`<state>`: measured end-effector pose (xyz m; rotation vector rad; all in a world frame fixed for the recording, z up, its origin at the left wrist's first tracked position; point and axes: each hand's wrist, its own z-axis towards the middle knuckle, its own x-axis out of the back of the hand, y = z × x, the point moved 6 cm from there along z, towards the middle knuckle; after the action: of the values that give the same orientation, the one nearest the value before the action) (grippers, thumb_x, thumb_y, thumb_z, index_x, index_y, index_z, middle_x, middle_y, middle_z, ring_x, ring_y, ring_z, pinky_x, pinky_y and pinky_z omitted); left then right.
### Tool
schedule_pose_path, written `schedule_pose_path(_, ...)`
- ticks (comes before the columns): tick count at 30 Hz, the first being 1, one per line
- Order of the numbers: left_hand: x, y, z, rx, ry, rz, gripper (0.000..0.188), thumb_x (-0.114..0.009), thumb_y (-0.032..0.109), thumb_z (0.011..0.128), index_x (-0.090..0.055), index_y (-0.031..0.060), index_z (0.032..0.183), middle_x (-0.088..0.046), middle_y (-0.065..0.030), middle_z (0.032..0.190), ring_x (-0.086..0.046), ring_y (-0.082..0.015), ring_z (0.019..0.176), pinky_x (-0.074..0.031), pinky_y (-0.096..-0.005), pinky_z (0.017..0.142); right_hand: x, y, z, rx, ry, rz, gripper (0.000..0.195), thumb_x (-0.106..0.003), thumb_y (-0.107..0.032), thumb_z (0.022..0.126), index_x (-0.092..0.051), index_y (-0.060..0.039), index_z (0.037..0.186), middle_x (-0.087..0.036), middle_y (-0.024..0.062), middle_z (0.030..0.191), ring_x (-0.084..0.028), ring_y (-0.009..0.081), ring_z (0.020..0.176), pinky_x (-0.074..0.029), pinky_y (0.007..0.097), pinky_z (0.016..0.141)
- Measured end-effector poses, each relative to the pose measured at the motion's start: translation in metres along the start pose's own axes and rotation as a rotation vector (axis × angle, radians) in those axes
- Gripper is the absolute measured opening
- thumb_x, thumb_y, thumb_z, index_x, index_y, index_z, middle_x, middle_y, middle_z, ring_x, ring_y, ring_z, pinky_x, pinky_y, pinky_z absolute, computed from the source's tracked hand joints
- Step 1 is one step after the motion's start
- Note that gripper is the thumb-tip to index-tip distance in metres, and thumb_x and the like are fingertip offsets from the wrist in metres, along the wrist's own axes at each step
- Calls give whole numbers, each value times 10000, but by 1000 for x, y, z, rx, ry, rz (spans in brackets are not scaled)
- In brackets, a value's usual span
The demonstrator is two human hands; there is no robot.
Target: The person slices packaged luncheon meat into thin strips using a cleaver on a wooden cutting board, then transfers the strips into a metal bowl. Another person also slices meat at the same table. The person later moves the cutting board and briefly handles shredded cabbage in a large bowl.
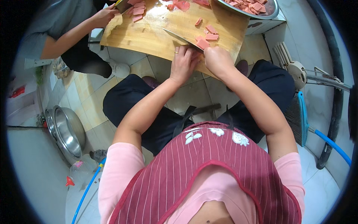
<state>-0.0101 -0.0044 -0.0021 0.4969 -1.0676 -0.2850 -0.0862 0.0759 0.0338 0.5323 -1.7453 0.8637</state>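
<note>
My right hand (219, 60) is closed around the handle of a kitchen knife (181, 39), whose blade points up and left over the wooden cutting board (156, 39). Beside the blade, on its near side, my left hand (184, 63) has its fingers bent over a piece of pink meat, mostly hidden by fingers and knife. Slices of pink processed meat (211, 37) lie on the board just beyond the knife. More slices fill a metal basin (275, 12) at the board's far right corner.
At the upper left, a co-worker's hand (105, 16) holds another knife (123, 5) beside sliced meat (138, 11). Red wrappings (181, 5) lie on the board's far side. Metal basins (68, 133) lean at the left. A blue-edged brush (303, 120) and a fan (296, 74) are on the right.
</note>
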Motion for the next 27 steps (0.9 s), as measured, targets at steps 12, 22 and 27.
schedule_pose_path(12,1,-2,-2,-40,-1,-3,376,-671,105,653,-500,51,984,-471,-137,1014,-441,-328,937,-408,-386,798,6,12,4,-31,71,124,189,-578,-162,720,-624,19,698,-588,233,676,-604,360,669,-490,422,621)
schedule_pose_path(22,1,-4,-3,-68,-8,-14,365,-670,109,647,-501,52,965,-470,-131,994,-453,-325,940,-417,-384,779,-19,3,23,-8,60,66,134,-569,-93,658,-637,4,721,-610,218,713,-628,322,691,-512,395,608)
schedule_pose_path(27,8,-8,-9,-13,35,-33,355,-671,118,646,-505,61,954,-476,-119,978,-465,-313,929,-429,-377,766,2,-8,10,65,103,62,154,-569,-138,702,-633,-1,729,-612,210,725,-626,321,712,-508,399,634)
